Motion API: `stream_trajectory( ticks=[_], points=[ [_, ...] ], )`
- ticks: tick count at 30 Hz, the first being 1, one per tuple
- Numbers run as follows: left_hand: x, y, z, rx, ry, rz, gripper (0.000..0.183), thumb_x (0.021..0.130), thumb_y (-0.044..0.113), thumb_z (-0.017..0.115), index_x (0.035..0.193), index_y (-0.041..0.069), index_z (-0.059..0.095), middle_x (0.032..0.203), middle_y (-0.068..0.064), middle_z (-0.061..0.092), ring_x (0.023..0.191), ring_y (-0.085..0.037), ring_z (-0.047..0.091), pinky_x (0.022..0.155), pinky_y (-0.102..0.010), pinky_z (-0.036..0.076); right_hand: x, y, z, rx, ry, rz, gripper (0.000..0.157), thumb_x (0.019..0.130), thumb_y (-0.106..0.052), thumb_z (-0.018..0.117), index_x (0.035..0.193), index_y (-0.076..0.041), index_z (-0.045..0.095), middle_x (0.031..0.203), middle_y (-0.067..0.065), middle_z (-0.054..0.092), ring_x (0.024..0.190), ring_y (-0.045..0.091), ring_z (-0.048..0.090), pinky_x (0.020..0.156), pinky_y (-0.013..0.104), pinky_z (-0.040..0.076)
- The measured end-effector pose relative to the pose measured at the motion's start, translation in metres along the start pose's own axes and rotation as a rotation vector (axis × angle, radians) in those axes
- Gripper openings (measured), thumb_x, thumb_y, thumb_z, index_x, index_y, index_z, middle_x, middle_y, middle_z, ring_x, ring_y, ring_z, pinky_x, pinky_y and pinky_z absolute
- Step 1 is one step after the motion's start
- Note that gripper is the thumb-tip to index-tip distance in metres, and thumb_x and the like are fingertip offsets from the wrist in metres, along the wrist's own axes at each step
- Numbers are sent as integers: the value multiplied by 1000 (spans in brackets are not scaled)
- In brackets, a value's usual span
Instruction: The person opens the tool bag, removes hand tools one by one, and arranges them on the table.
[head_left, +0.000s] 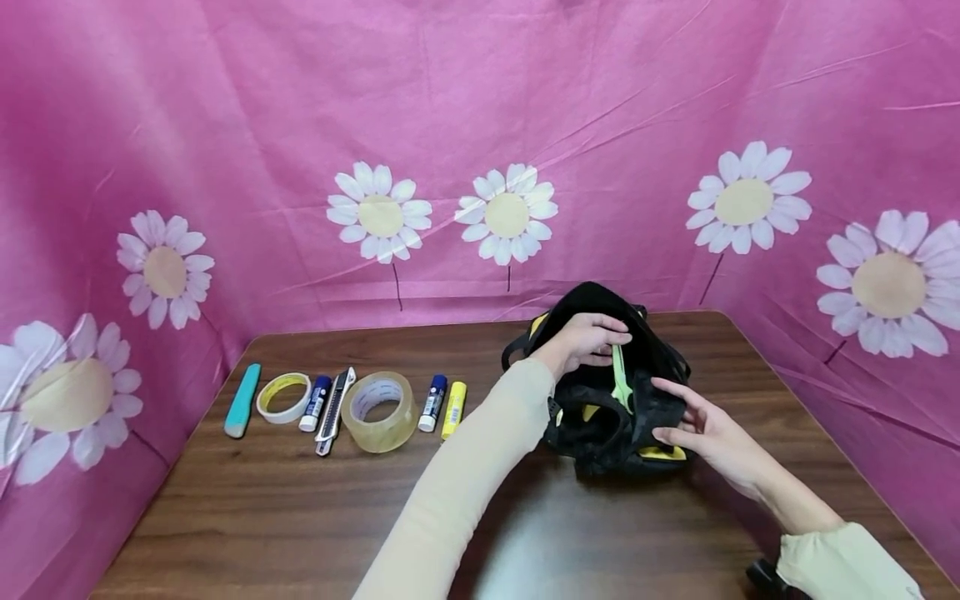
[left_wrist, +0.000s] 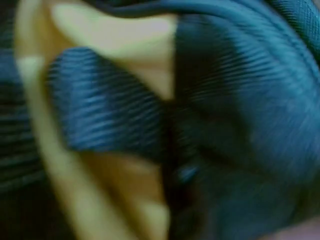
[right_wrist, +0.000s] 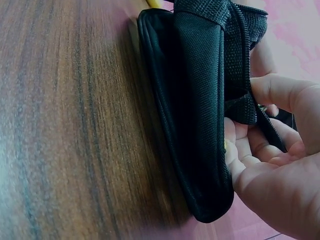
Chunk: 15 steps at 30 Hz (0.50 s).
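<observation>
An unzipped black bag with yellow trim (head_left: 592, 454) stands toward the right of the table, its mouth facing up. At this mouth my left hand (head_left: 587, 340) pinches the upper end of a slim light green tool (head_left: 621, 382), whose lower part widens inside the bag; its exact kind I cannot tell. My right hand (head_left: 708, 433) grips the bag's right side, thumb on the front and fingers at the opening. In the right wrist view, the right hand (right_wrist: 280, 155) holds the zippered edge of the bag (right_wrist: 200, 100). Blurred black webbing (left_wrist: 105, 105) and yellow fabric (left_wrist: 120, 37) fill the left wrist view.
Left of the bag lie a teal cutter (head_left: 242, 402), a white tape roll (head_left: 283, 415), glue sticks with blue caps (head_left: 316, 403) (head_left: 432, 403), a utility knife (head_left: 335, 411), a wide clear tape roll (head_left: 381, 435) and a yellow stick (head_left: 453, 410). Pink floral cloth (head_left: 450, 100) surrounds the wooden table (head_left: 262, 517).
</observation>
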<state>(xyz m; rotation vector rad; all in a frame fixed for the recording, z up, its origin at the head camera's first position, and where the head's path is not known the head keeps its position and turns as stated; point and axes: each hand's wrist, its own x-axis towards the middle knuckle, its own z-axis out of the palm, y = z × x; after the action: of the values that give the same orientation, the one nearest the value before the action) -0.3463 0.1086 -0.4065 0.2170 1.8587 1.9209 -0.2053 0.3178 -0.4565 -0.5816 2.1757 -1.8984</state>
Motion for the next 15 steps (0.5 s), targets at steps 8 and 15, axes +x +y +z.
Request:
stream_trajectory(
  ticks=[8, 15],
  points=[
    [-25, 50, -14, 23, -49, 54, 7, 93, 6, 74, 99, 6, 73, 90, -7, 71, 70, -15, 62, 78, -39, 61, 2, 2, -3, 44, -32, -27, 69, 97, 9, 59, 157, -7, 28, 117, 4, 69, 104, 11, 67, 83, 25, 57],
    [-58, 82, -41, -12, -90, 111, 19, 93, 5, 74, 111, 2, 69, 88, 0, 69, 70, -15, 63, 67, -30, 60, 1, 2, 0, 73, -39, -41, 69, 97, 11, 57, 157, -9, 29, 120, 2, 69, 105, 10, 67, 83, 24, 57]
  ],
)
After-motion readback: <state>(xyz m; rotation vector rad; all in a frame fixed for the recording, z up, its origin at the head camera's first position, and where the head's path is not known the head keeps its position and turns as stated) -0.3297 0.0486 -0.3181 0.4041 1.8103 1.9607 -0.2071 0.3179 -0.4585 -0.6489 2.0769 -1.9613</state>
